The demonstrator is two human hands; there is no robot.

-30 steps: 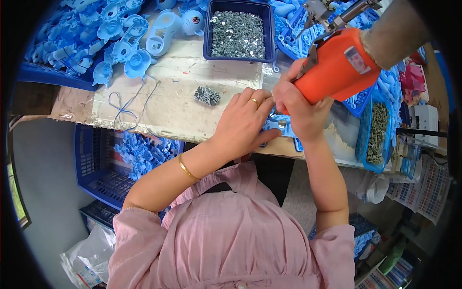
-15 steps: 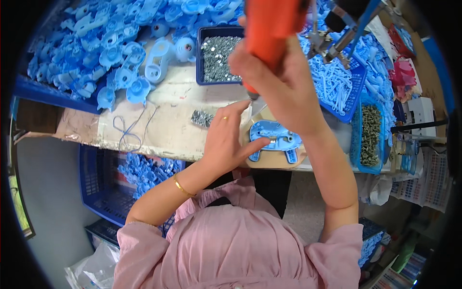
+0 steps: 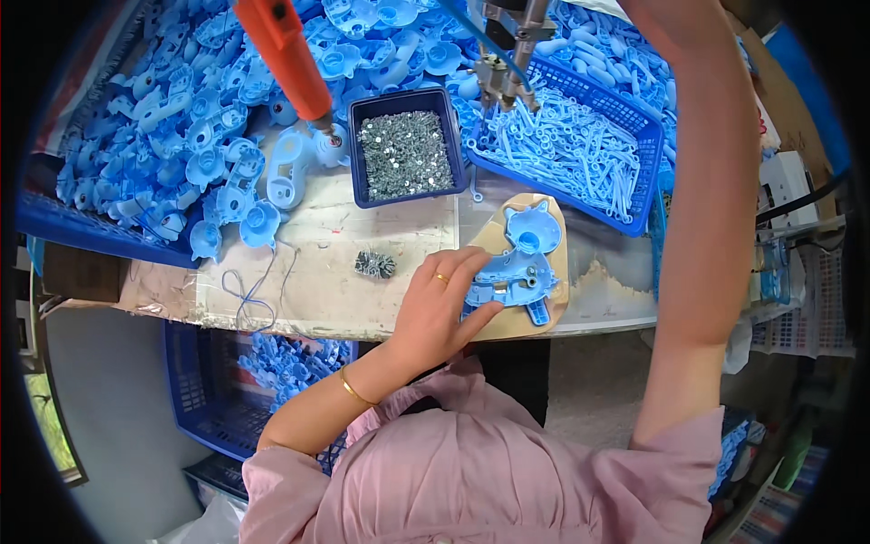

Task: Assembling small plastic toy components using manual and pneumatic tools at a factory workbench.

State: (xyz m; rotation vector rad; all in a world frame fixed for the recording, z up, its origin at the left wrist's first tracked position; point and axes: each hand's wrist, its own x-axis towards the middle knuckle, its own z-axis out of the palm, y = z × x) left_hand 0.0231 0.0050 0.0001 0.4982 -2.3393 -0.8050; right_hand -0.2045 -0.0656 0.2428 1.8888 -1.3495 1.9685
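Observation:
My left hand [image 3: 441, 304] grips the left end of a blue plastic shell [image 3: 517, 281], its fingers over the upper side and its thumb by the lower edge. That shell lies on a tan board [image 3: 555, 263] near the table's front edge. It has a round cup-shaped part at the top; its left end is hidden under my fingers. My right arm reaches up to the far right, and my right hand [image 3: 666, 20] is cut off by the upper edge, its fingers out of sight. An orange power screwdriver [image 3: 285, 56] hangs at the upper left, apart from both hands.
A dark blue tray [image 3: 361, 195] of screws stands mid-table, with a small screw pile [image 3: 374, 264] before it. Blue shells [image 3: 204, 163] are heaped at left. A blue basket [image 3: 648, 172] holds looped parts below a metal fixture [image 3: 503, 77]. A crate [image 3: 186, 390] stands below the table.
My right hand has let go of the screwdriver, which has swung to the left, and has moved to the far upper right. My left hand remains at the shell; the view has shifted.

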